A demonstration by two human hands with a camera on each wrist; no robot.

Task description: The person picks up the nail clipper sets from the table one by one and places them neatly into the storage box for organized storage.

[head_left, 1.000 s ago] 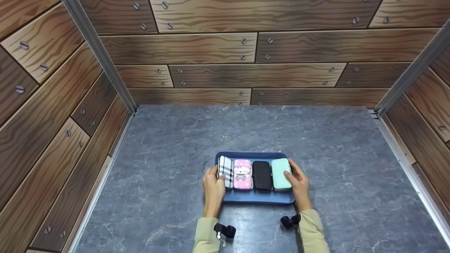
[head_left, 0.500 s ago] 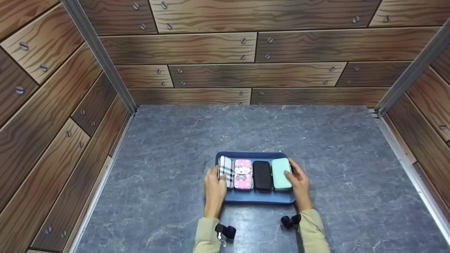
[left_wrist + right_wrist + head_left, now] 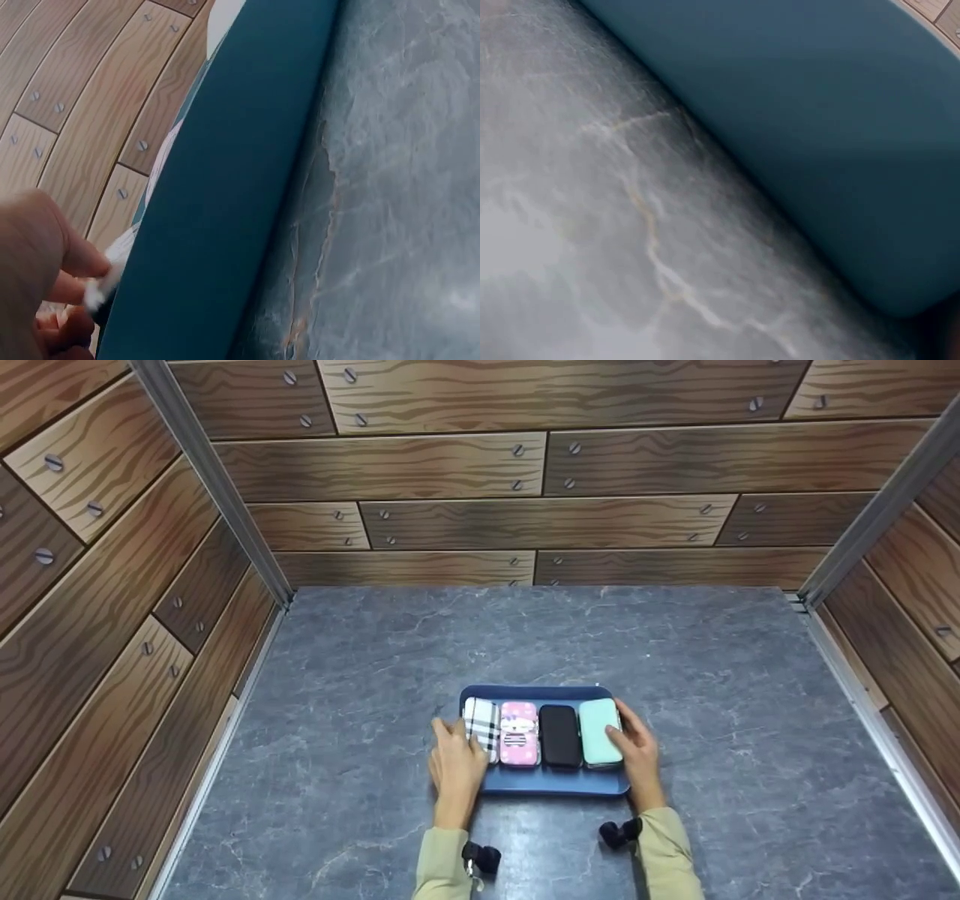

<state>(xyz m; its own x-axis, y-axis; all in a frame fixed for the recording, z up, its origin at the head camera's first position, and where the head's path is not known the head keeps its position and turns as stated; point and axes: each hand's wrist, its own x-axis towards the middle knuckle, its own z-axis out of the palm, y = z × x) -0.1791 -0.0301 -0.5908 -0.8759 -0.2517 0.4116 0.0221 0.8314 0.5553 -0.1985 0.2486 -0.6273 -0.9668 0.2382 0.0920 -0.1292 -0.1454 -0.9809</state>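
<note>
In the head view, a blue tray (image 3: 553, 785) holds a row of small flat cases. My left hand (image 3: 456, 765) is at the plaid case (image 3: 481, 724) at the left end. The thumb lies by its right side and the index finger points out past its left edge. In the left wrist view the curled fingers (image 3: 71, 328) and thumb meet the case's blurred end. My right hand (image 3: 637, 751) grips the mint-green case (image 3: 598, 731), thumb on top and fingers along the outer side. Between these lie a pink patterned case (image 3: 518, 733) and a black case (image 3: 559, 736).
The tray sits on a grey marbled table (image 3: 360, 682). Wood-print panels (image 3: 450, 521) rise at the back and both sides, framed by metal posts. The tray's plain wall (image 3: 810, 127) fills much of the right wrist view. A small camera is strapped to each wrist.
The plaid case has gone from tilted, left edge raised, to lying flatter. The left hand's index finger has spread outward to the left. The right hand and the other cases stay put.
</note>
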